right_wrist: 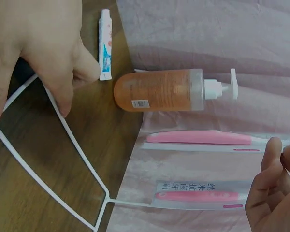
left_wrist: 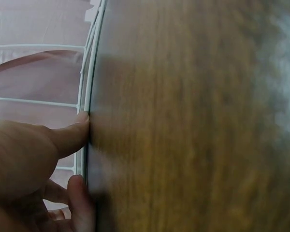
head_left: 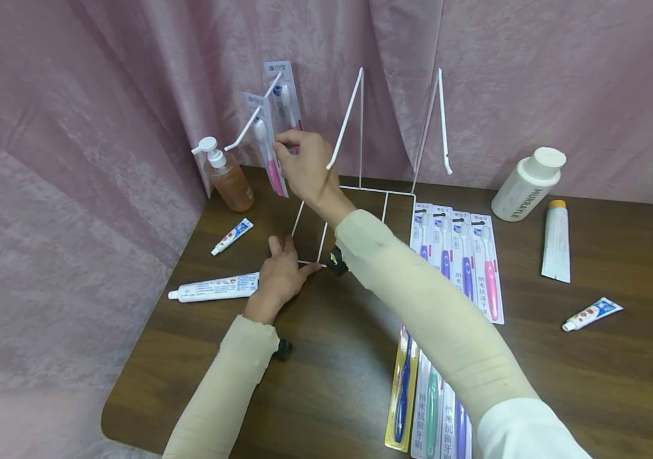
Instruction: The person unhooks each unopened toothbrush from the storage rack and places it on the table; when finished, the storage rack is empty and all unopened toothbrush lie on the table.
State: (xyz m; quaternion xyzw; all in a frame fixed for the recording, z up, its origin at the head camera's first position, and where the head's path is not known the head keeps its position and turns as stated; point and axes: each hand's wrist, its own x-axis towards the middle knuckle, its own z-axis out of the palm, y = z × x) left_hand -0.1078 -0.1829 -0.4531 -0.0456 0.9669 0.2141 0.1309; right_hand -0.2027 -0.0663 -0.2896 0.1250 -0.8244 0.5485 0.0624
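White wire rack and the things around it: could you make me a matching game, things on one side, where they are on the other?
Things:
1. amber pump bottle
2. white round bottle
3. long white toothpaste tube
4. pink packaged toothbrush

Places:
A. pinched by the right hand at a rack hook
B. standing at the table's far left corner
C. lying beside the left hand
D. standing far right, near the curtain

Pairs: 1-B, 2-D, 3-C, 4-A
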